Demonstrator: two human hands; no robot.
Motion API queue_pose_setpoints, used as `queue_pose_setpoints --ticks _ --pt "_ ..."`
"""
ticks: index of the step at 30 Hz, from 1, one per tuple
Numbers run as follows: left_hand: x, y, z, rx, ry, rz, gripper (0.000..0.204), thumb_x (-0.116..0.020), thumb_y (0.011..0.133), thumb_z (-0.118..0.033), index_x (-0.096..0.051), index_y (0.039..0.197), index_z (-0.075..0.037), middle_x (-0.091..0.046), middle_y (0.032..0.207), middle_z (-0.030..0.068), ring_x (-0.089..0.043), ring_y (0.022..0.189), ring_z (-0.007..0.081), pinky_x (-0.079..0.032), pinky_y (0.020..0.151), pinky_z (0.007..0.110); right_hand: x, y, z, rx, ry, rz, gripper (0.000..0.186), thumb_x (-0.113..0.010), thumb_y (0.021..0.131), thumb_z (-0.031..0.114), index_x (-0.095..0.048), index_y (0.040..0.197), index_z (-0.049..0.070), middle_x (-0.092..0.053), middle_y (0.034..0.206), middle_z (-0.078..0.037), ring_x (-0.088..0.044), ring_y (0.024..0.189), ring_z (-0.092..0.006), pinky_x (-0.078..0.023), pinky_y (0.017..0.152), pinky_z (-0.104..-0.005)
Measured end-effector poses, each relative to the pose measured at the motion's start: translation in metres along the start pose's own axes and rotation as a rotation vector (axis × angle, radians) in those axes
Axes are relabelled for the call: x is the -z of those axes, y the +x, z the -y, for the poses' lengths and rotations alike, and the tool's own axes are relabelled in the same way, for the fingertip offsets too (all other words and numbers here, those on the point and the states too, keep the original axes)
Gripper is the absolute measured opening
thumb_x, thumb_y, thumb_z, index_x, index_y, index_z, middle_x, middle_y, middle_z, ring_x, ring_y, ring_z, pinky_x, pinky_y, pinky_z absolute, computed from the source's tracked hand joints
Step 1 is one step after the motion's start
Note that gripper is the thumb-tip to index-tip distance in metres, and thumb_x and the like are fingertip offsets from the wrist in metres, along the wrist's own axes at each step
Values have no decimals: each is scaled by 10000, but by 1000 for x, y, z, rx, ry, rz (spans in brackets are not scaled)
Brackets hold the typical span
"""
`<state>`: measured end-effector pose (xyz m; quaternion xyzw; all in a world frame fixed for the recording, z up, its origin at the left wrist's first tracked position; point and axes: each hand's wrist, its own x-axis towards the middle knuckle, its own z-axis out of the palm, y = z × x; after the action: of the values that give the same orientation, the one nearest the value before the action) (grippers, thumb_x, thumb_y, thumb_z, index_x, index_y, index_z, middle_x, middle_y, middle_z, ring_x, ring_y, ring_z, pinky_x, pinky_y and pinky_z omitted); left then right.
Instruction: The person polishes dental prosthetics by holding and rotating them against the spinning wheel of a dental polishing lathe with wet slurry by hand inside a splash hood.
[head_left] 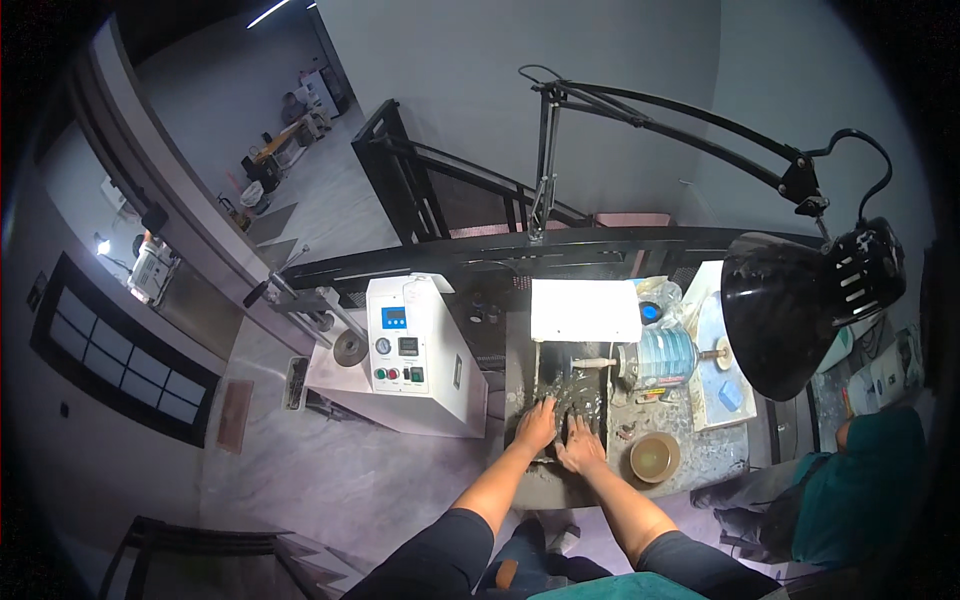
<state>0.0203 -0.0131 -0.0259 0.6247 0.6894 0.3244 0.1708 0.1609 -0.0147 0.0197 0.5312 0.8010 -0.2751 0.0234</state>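
Observation:
My left hand and my right hand are down at a dark, wet trough on the work table, side by side, with their fingers extended forward and apart onto the murky, glistening grey surface. Whatever lies under the fingertips is too murky to make out. A white board covers the far end of the trough. Right of it, a large clear blue plastic jug lies sideways on a spindle, and a brown bowl stands beside my right hand.
A white machine with a control panel stands left. A black desk lamp overhangs a white tray on the right. A person in teal is at the lower right; a railing runs behind the table.

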Motion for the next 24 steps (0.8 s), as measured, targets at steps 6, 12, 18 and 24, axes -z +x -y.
queue_pose_setpoints --ticks 6,12,18,24 --pt "2 1 0 11 2 52 301 -480 784 -72 -438 1081 -40 -532 959 227 -519 885 409 -422 773 468 0 1 3 0 -3 19 695 -484 784 344 -224 1335 11 -225 1380 -222 -247 1272 -339 -242 1030 -450" --pt "3 2 0 26 35 92 307 -441 813 -103 -423 1117 -67 -531 976 225 -524 899 395 -419 784 468 0 4 3 -14 -40 34 723 -491 776 367 -211 1338 10 -205 1386 -226 -238 1276 -340 -247 1025 -461" --pt "-2 0 6 45 15 35 313 -442 796 -65 -427 1109 -62 -540 954 223 -530 880 398 -426 771 467 9 22 9 17 -121 68 865 -602 700 437 -202 1339 12 -217 1373 -245 -258 1263 -353 -271 1013 -453" --pt "-4 -7 6 39 -31 3 350 -442 778 -24 -435 1123 -80 -537 951 221 -531 866 405 -440 740 469 -4 24 -2 76 -107 7 867 -757 570 310 -328 1290 88 -270 1346 -203 -315 1218 -353 -349 955 -464"
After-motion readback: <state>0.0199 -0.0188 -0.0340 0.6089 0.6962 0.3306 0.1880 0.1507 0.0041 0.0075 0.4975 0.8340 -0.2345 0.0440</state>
